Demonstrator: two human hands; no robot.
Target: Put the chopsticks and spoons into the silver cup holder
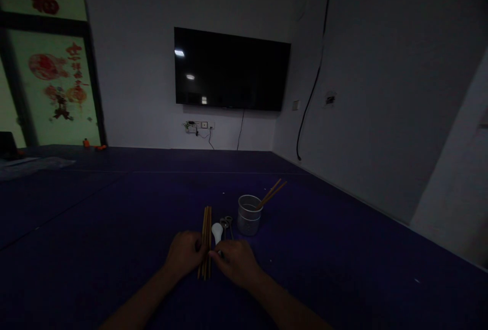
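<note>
Several wooden chopsticks (207,223) lie side by side in a narrow bundle on the dark blue surface, pointing away from me. At the bundle's left side is my left hand (185,252), its fingers curled and closed on the chopsticks. My right hand (237,261) meets the bundle from the right, thumb and bent forefinger closed at its edge; the exact grip is partly hidden. Just beyond the right fingers lies a white spoon (217,230), its handle partly covered by them. Metal spoons (224,222) lie beside it. A metal cup (248,220) stands upright to their right, with two chopsticks (272,194) leaning out of it.
The dark blue surface (152,192) reaches back to the walls. A black television (232,70) hangs on the far wall above sockets and cables. A black cable (310,96) hangs down the right wall. Small orange objects (86,143) and plastic sheeting (34,166) lie far left.
</note>
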